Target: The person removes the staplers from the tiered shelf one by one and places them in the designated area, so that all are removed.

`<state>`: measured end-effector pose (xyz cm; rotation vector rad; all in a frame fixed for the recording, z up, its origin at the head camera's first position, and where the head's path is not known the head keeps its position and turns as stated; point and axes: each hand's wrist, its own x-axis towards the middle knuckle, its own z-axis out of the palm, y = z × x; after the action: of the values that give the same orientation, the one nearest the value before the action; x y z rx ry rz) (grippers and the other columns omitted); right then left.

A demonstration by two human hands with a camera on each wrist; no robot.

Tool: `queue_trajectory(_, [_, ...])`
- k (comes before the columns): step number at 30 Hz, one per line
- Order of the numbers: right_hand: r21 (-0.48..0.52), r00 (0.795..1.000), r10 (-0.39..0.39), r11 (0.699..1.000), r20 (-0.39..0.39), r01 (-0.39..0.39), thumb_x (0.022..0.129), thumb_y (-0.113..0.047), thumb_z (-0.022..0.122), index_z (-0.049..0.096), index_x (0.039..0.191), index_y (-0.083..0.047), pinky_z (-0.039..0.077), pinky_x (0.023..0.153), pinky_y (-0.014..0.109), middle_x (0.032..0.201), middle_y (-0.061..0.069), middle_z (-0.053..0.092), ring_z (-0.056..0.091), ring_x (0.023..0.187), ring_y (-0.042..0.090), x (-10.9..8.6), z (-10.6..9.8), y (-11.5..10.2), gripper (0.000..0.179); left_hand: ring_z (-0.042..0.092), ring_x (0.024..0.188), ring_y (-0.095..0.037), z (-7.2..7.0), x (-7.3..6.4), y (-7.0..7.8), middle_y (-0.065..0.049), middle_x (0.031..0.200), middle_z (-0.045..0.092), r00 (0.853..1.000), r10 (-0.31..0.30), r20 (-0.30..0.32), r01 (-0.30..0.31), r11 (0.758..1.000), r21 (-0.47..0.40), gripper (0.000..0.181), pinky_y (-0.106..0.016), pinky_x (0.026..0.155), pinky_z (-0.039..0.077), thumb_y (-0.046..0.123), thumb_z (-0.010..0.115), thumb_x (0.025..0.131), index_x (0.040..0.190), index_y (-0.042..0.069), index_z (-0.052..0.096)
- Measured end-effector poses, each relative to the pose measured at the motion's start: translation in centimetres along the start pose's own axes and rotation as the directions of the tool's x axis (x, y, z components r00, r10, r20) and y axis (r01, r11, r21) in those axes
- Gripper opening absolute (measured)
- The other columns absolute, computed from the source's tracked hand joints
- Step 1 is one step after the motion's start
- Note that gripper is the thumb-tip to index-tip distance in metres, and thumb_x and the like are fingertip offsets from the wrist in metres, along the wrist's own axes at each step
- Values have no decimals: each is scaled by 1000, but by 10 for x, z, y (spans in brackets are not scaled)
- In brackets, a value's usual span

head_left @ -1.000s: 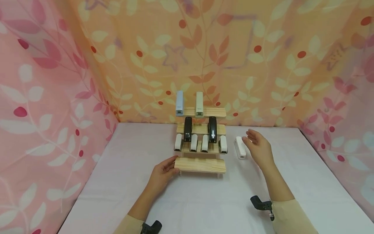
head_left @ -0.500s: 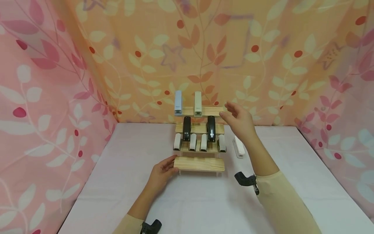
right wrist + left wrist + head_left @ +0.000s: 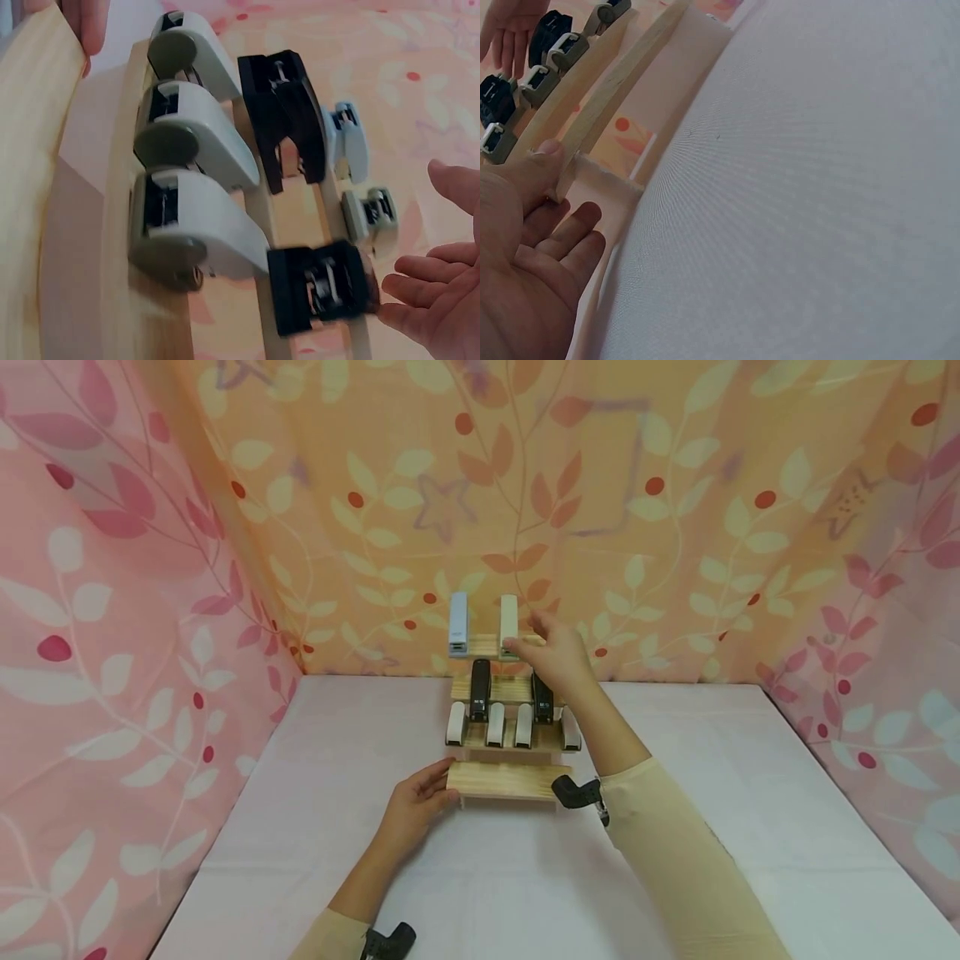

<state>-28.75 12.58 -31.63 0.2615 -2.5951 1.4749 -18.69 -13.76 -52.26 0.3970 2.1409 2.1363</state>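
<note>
A tiered wooden display stand (image 3: 510, 781) holds several staplers. My left hand (image 3: 411, 806) holds the left end of its lowest board, thumb (image 3: 549, 154) on top and fingers below. My right hand (image 3: 558, 664) is at the top tier beside a pale green stapler (image 3: 508, 617), its thumb overlapping the stapler's front end in the head view. In the right wrist view the fingers (image 3: 427, 268) are extended, with a gap to the pale green stapler. To the left on that tier stands a light blue stapler (image 3: 458, 622).
Below are a left black stapler (image 3: 480, 689) and a right black stapler (image 3: 542, 700), partly behind my right hand. Several white staplers (image 3: 496, 725) line the tier under them. A patterned curtain (image 3: 360, 552) hangs behind the white-covered table (image 3: 300, 827).
My right hand has moved up and left, from beside a white stapler lying on the table to the pale green stapler. That white stapler is now hidden behind the right arm. My left hand stays put.
</note>
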Motion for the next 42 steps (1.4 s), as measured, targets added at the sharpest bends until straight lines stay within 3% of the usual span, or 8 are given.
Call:
queue_trajectory(4, [37, 1000, 0, 999, 21, 0, 92, -41, 78, 37, 159, -11, 43, 117, 45, 160, 13, 44, 42, 148, 28, 4, 9, -1, 84, 61, 128, -34, 0, 0, -1, -20, 141, 61, 1000, 4, 2, -4, 1000, -14, 58, -25, 97, 57, 3, 77, 91, 145, 3, 56])
queue_trajectory(8, [31, 1000, -27, 999, 13, 26, 91, -38, 80, 43, 156, -18, 55, 102, 46, 157, 11, 48, 52, 139, 32, 9, 16, 2, 77, 61, 129, -34, -1, 0, -2, -20, 141, 60, 1000, 10, 8, -10, 1000, -10, 58, -25, 97, 57, 5, 77, 91, 145, 2, 55])
queue_trajectory(12, [-19, 998, -58, 998, -5, 58, 91, -32, 80, 57, 138, -18, 58, 80, 41, 139, 8, 65, 65, 119, 28, 13, 22, 7, 54, 61, 128, -34, -1, 0, -2, -20, 141, 61, 1000, 11, 11, -11, 1000, -2, 59, -25, 97, 57, 6, 77, 91, 145, 2, 55])
queue_trajectory(15, [-43, 999, -53, 998, -12, 52, 91, -30, 81, 59, 125, -14, 55, 73, 37, 121, 8, 71, 67, 102, 26, 15, 24, 8, 43, 62, 128, -33, -1, 0, 0, -19, 141, 61, 1000, 3, 1, -3, 1000, -1, 58, -24, 96, 57, 5, 77, 91, 145, 3, 56])
queue_trajectory(20, [-79, 1000, -15, 997, -22, 13, 89, -36, 82, 60, 115, -12, 54, 77, 39, 107, 9, 71, 65, 94, 26, 17, 27, 8, 41, 62, 127, -33, 1, 0, 2, -19, 140, 62, 1000, -6, -13, 6, 1000, 3, 58, -24, 96, 57, 4, 77, 91, 144, 3, 57])
queue_trajectory(26, [-143, 999, -27, 990, -45, 21, 90, -38, 80, 65, 118, -12, 56, 82, 42, 110, 8, 73, 67, 97, 25, 18, 29, 10, 40, 63, 126, -32, 2, -1, 2, -17, 140, 62, 1000, -12, -14, 12, 1000, 10, 58, -24, 96, 57, 6, 77, 91, 144, 3, 57])
queue_trajectory(35, [-145, 999, -22, 989, -46, 15, 93, -32, 77, 70, 120, -12, 56, 79, 42, 112, 7, 75, 68, 96, 24, 17, 27, 12, 34, 63, 125, -30, 2, -1, -1, -18, 139, 63, 1000, -17, -19, 17, 1000, -6, 57, -24, 95, 57, 3, 77, 90, 144, 4, 57])
queue_trajectory(42, [-167, 996, -38, 986, -83, 24, 94, -30, 75, 70, 130, -10, 59, 84, 44, 117, 11, 74, 69, 102, 27, 17, 23, 12, 41, 63, 125, -31, 2, -1, 2, -17, 140, 62, 1000, -17, -24, 17, 1000, 1, 58, -23, 95, 57, 3, 77, 90, 144, 4, 58])
